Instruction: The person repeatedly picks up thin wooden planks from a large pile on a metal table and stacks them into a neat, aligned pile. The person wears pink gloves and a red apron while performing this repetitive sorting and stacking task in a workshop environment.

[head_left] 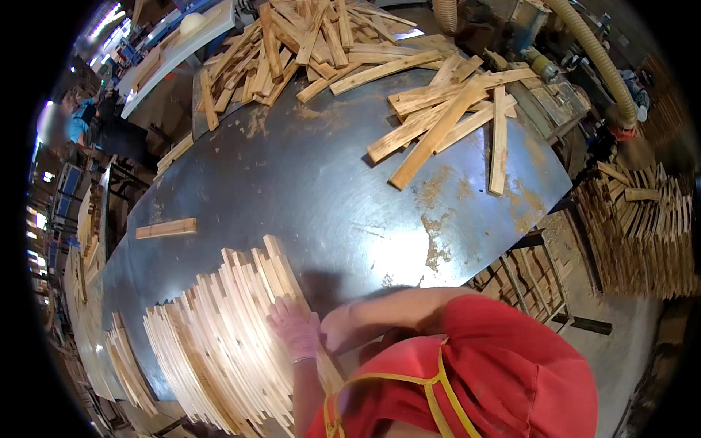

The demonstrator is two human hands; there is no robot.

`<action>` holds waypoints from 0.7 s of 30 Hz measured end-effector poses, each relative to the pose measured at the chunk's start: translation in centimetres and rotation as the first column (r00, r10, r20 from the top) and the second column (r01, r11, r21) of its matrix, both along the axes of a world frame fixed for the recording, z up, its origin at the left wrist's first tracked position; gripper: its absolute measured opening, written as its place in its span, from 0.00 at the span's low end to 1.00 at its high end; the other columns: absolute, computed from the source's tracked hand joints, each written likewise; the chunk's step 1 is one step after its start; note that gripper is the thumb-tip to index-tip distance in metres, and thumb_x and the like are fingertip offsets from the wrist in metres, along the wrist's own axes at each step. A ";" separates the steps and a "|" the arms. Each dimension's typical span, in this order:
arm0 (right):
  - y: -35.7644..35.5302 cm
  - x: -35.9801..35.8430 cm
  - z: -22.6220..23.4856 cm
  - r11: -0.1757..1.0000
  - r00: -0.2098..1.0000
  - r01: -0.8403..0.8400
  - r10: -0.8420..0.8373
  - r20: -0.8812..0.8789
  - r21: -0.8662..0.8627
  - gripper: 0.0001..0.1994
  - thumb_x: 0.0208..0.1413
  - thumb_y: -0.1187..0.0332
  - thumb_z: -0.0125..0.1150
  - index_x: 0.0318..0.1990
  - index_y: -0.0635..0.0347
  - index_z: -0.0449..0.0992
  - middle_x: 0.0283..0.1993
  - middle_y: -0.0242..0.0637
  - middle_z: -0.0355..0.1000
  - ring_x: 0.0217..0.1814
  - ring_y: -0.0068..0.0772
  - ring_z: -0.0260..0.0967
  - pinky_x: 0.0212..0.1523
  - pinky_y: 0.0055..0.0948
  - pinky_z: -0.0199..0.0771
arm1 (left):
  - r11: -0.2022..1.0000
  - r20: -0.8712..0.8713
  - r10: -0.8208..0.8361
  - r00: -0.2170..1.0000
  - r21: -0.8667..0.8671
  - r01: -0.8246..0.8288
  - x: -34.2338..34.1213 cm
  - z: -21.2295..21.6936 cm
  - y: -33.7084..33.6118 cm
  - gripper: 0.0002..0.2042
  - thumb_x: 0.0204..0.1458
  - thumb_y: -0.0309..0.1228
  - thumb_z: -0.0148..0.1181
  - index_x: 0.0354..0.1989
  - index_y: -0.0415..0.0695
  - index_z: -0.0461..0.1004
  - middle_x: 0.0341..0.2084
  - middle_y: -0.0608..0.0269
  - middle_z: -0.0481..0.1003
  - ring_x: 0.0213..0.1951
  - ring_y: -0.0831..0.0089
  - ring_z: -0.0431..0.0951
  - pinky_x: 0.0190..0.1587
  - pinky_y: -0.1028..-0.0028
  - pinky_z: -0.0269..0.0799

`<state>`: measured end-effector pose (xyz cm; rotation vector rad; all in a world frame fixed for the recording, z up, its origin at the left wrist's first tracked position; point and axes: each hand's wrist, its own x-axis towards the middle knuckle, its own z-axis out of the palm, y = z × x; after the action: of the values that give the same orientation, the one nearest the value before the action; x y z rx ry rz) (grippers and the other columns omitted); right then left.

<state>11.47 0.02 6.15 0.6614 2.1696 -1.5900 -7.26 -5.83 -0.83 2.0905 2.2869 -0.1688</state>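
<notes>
By the worktop's (292, 182) near edge, the left hand (295, 330) lies spread on the sticks (226, 332), gripping none; the right hand (336, 330) is just beside (from here, I can't tell its grip).

The glove (298, 332) there is pink; strips (230, 321), pale tan; garment (511, 365), red, yellow-trimmed; tabletop (307, 175), blue-grey with brown patches.

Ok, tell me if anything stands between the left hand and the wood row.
Nothing visible does: the gloved left hand lies right on the wood row, near its right edge. The right hand is close beside it, not in between.
</notes>
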 end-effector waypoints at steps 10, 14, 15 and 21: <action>18.0 29.9 -2.4 0.077 0.973 0.000 -0.231 0.018 0.997 0.15 0.50 0.57 0.73 0.46 0.43 0.80 0.42 0.27 0.80 0.55 0.37 0.76 0.63 0.47 0.67 | 0.996 -0.141 -0.039 0.989 0.072 0.049 4.4 1.5 3.0 0.47 0.48 0.50 0.73 0.77 0.49 0.59 0.75 0.49 0.61 0.75 0.44 0.60 0.74 0.42 0.55; 15.7 24.6 -4.8 0.188 0.998 0.030 0.043 -0.038 0.982 0.13 0.47 0.57 0.73 0.42 0.36 0.81 0.37 0.22 0.76 0.50 0.34 0.75 0.61 0.44 0.69 | 0.971 0.250 -0.237 0.939 0.087 0.222 12.0 2.3 5.6 0.48 0.48 0.51 0.74 0.77 0.47 0.59 0.71 0.46 0.65 0.72 0.43 0.65 0.73 0.48 0.60; 15.2 23.5 -4.2 0.299 0.926 0.287 0.156 -0.343 0.910 0.16 0.48 0.60 0.72 0.47 0.37 0.82 0.40 0.24 0.76 0.51 0.35 0.74 0.60 0.46 0.71 | 0.974 0.286 -0.225 0.931 0.047 0.221 14.6 2.3 6.3 0.49 0.48 0.51 0.74 0.78 0.47 0.59 0.70 0.46 0.67 0.71 0.43 0.67 0.71 0.49 0.63; 29.4 35.5 3.3 0.150 0.802 0.477 -0.476 -0.359 0.866 0.09 0.53 0.70 0.67 0.42 0.55 0.79 0.44 0.45 0.79 0.52 0.52 0.77 0.53 0.50 0.77 | 0.902 0.275 -0.075 0.958 -0.392 0.183 22.8 3.6 10.9 0.48 0.48 0.45 0.73 0.79 0.45 0.58 0.62 0.46 0.74 0.61 0.47 0.76 0.60 0.50 0.74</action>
<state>46.93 29.43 9.45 1.8589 2.9445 -0.1626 15.49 5.02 2.78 1.9135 1.7773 -0.3365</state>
